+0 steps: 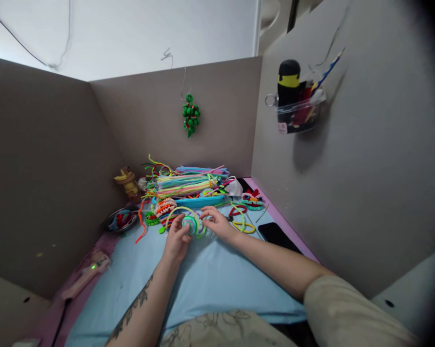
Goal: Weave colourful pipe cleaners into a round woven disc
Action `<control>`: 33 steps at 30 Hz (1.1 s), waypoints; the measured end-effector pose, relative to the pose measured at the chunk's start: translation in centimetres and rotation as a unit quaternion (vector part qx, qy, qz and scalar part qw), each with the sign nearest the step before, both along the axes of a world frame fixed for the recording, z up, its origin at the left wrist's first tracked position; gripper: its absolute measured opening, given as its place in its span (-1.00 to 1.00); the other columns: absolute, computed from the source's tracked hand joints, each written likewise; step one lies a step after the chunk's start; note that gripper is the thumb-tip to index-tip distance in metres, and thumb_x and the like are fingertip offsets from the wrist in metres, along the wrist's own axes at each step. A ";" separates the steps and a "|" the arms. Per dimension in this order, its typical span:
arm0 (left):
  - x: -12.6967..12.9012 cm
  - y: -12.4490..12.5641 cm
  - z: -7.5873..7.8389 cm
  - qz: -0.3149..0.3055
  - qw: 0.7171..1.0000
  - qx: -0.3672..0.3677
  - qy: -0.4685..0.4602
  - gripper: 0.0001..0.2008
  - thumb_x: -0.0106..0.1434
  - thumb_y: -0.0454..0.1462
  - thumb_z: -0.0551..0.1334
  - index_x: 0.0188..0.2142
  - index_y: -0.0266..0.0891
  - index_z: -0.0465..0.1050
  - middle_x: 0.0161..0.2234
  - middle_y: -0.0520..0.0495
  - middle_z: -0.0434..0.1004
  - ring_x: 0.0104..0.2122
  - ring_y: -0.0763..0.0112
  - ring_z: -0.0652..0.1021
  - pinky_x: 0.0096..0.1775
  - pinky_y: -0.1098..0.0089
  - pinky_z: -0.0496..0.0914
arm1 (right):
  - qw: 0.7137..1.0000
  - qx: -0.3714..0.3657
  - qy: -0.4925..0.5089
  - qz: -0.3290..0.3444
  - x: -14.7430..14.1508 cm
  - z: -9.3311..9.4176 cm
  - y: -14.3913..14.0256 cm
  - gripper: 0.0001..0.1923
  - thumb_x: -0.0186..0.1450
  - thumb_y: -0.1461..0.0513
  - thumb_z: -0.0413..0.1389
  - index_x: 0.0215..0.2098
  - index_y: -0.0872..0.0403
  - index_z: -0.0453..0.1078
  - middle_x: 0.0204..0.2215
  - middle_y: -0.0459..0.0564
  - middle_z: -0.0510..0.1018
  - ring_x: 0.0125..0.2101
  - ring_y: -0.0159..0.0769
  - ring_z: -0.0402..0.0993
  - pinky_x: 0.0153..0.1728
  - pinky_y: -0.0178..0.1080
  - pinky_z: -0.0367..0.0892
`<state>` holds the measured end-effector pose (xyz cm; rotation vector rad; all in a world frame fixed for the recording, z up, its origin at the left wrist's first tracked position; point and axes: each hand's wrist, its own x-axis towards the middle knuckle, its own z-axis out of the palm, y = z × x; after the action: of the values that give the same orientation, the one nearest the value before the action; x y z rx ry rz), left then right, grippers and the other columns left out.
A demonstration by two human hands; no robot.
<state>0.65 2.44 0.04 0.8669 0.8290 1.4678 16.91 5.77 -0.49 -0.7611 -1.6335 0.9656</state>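
Where the two forearms meet over the pale blue worktop (217, 284), a small coiled piece of pipe cleaner (190, 224), wound in green, blue and lilac rings, sits between the hands, at the near edge of the heap of craft stuff; the left hand (176, 241) is curled about its near side with thumb and fingers closed on it, while the right hand (217, 222) lies just beside it, fingers loosely bent and pinching what looks like the trailing lime-green end, though the pinch itself is too small to make out for sure. I judge the coil to be very light, fuzzy and not slippery, with a wire core that bends easily and keeps a bend; squeezing it hard would likely flatten the rings, so it is best taken lightly by the outer rim, with the free end held close to where it leaves the coil. Behind it lies a bundle of straight pipe cleaners (188, 183); a dark phone (277, 235) rests to the right, well apart. The underside of the coil is hidden by the left hand; whether it is hollow or wound on something cannot be told; the small dish (120, 220) at left holds bits too blurred to name; the picture's right edge is dark.
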 end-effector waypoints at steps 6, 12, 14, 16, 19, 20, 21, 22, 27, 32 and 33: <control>0.1 -0.1 -0.1 -0.014 1.000 -0.005 -0.003 -0.55 -0.09 -0.25 0.36 -0.16 -0.17 0.33 -0.24 -0.05 0.41 -0.36 0.42 0.47 -0.37 0.40 0.35 | 0.999 -0.018 -0.040 0.030 -0.3 -0.1 0.0 -0.87 0.11 0.17 0.15 -0.48 0.08 0.43 -0.14 0.03 0.32 -0.07 -0.23 0.28 -0.08 -0.18 0.19; 0.3 -0.4 0.0 -0.012 0.999 0.028 0.013 -0.54 -0.11 -0.24 0.37 -0.18 -0.21 0.32 -0.29 -0.06 0.45 -0.37 0.40 0.48 -0.33 0.39 0.34 | 0.992 -0.101 0.003 0.075 -0.5 -0.6 0.1 -0.74 0.02 0.06 0.21 -0.52 0.11 0.43 -0.16 0.03 0.33 -0.10 -0.20 0.30 -0.12 -0.20 0.20; 0.4 -0.5 0.1 -0.023 0.999 0.030 0.004 -0.55 -0.11 -0.25 0.37 -0.19 -0.21 0.32 -0.31 -0.05 0.45 -0.39 0.42 0.47 -0.34 0.40 0.33 | 0.992 -0.106 0.007 0.074 -0.5 -0.6 0.0 -0.73 0.00 0.06 0.22 -0.52 0.11 0.43 -0.19 0.01 0.35 -0.11 -0.21 0.31 -0.07 -0.18 0.17; 0.6 -0.7 0.2 -0.030 0.999 0.030 -0.005 -0.56 -0.10 -0.27 0.37 -0.19 -0.21 0.32 -0.32 -0.03 0.45 -0.40 0.44 0.47 -0.35 0.41 0.32 | 0.992 -0.102 0.013 0.068 -0.5 -0.5 -0.1 -0.73 0.00 0.06 0.23 -0.54 0.11 0.42 -0.20 -0.01 0.35 -0.10 -0.22 0.30 -0.01 -0.17 0.11; 0.7 -0.8 0.2 -0.032 0.999 0.034 -0.013 -0.56 -0.11 -0.28 0.37 -0.21 -0.20 0.32 -0.34 -0.01 0.45 -0.40 0.45 0.46 -0.33 0.42 0.31 | 0.992 -0.107 0.028 0.058 -0.5 -0.4 -0.3 -0.73 -0.02 0.06 0.24 -0.55 0.11 0.41 -0.12 0.00 0.29 -0.03 -0.21 0.25 -0.05 -0.22 0.17; 0.8 -0.8 0.2 -0.033 0.999 0.035 -0.013 -0.56 -0.11 -0.28 0.37 -0.21 -0.20 0.32 -0.34 0.00 0.45 -0.39 0.45 0.46 -0.32 0.42 0.31 | 0.992 -0.110 0.030 0.056 -0.5 -0.4 -0.3 -0.73 -0.02 0.07 0.24 -0.55 0.11 0.40 -0.09 0.01 0.25 -0.02 -0.21 0.23 -0.09 -0.24 0.21; 0.8 -0.8 0.2 -0.034 0.999 0.036 -0.012 -0.56 -0.11 -0.28 0.37 -0.20 -0.20 0.33 -0.34 0.01 0.45 -0.39 0.46 0.45 -0.32 0.43 0.30 | 0.992 -0.111 0.030 0.054 -0.5 -0.3 -0.4 -0.74 -0.02 0.07 0.24 -0.54 0.11 0.41 -0.07 0.02 0.23 -0.01 -0.20 0.22 -0.14 -0.26 0.24; 0.7 -0.8 0.2 -0.035 0.999 0.036 -0.011 -0.56 -0.11 -0.29 0.37 -0.20 -0.19 0.33 -0.34 0.01 0.45 -0.39 0.46 0.45 -0.32 0.44 0.30 | 0.992 -0.111 0.027 0.051 -0.6 -0.3 -0.4 -0.74 -0.01 0.08 0.23 -0.53 0.11 0.41 -0.06 0.03 0.22 -0.01 -0.20 0.22 -0.18 -0.27 0.27; 0.6 -0.5 0.3 -0.014 1.000 0.026 -0.007 -0.53 -0.12 -0.32 0.38 -0.18 -0.20 0.31 -0.31 0.01 0.44 -0.38 0.48 0.45 -0.32 0.47 0.30 | 0.996 -0.083 0.001 0.014 -0.8 0.0 -0.6 -0.80 0.07 0.11 0.17 -0.48 0.09 0.40 -0.15 0.03 0.27 -0.07 -0.23 0.28 -0.27 -0.29 0.30; 0.7 -0.7 0.5 -0.042 0.999 0.003 0.009 -0.48 -0.12 -0.34 0.38 -0.14 -0.19 0.29 -0.31 -0.01 0.43 -0.39 0.44 0.46 -0.36 0.45 0.33 | 0.999 -0.008 -0.004 -0.050 0.0 0.7 0.0 -0.84 0.11 0.19 0.13 -0.33 0.07 0.34 -0.24 -0.03 0.36 -0.17 -0.30 0.33 -0.26 -0.28 0.29; 0.7 -0.8 0.6 -0.065 0.998 -0.004 0.012 -0.46 -0.12 -0.34 0.38 -0.11 -0.19 0.28 -0.32 -0.01 0.43 -0.39 0.43 0.47 -0.37 0.45 0.34 | 0.998 0.002 -0.006 -0.056 0.3 0.9 0.2 -0.83 0.12 0.21 0.11 -0.30 0.07 0.33 -0.27 -0.04 0.39 -0.21 -0.32 0.35 -0.26 -0.27 0.29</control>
<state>1.35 1.64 0.64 0.9177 0.7815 1.3421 17.17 6.00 0.37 -0.8485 -1.5838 0.8799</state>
